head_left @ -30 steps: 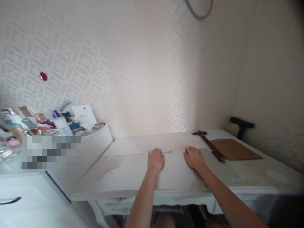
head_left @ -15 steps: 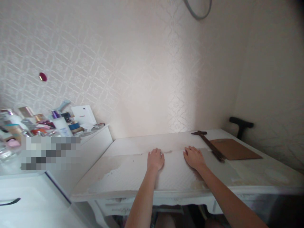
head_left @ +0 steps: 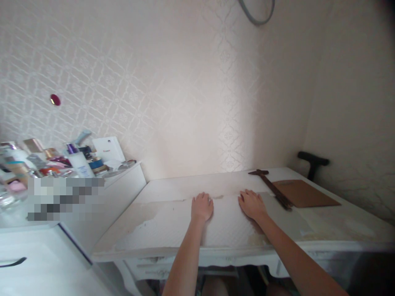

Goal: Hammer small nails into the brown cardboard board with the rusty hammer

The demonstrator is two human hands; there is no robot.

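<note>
My left hand (head_left: 202, 206) lies palm down on the worn white table (head_left: 173, 224), its fingers stretched toward the wall. To its right, my right hand (head_left: 251, 203) rests the same way, fingers extended and holding nothing. Both touch a pale, peeling surface layer with a torn edge. A dark, rusty-looking hammer (head_left: 274, 191) lies right of my right hand, its head toward the wall and its handle toward me. Beside the hammer is a flat brown board (head_left: 304, 193). The undersides of both hands are hidden.
On the left, a white cabinet (head_left: 31, 250) carries several bottles, jars and a white box (head_left: 109, 149). A black T-shaped handle (head_left: 313, 162) stands behind the table's right side. A patterned wall (head_left: 185, 102) rises behind, with a grey cable loop (head_left: 257, 20) at the top.
</note>
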